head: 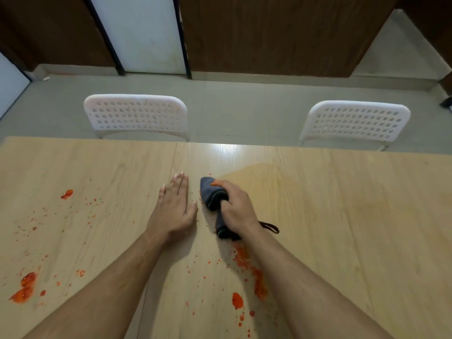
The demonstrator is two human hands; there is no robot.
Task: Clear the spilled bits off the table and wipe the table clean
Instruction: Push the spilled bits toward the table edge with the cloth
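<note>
Both down: left hand (175, 206) flat; right hand (234, 204) grips cloth (212, 194)

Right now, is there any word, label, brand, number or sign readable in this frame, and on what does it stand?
None. No text shows on the table, the dark cloth gripped by the right hand, the flat left hand, or the two white chairs. The walls and floor carry no lettering either.
</note>
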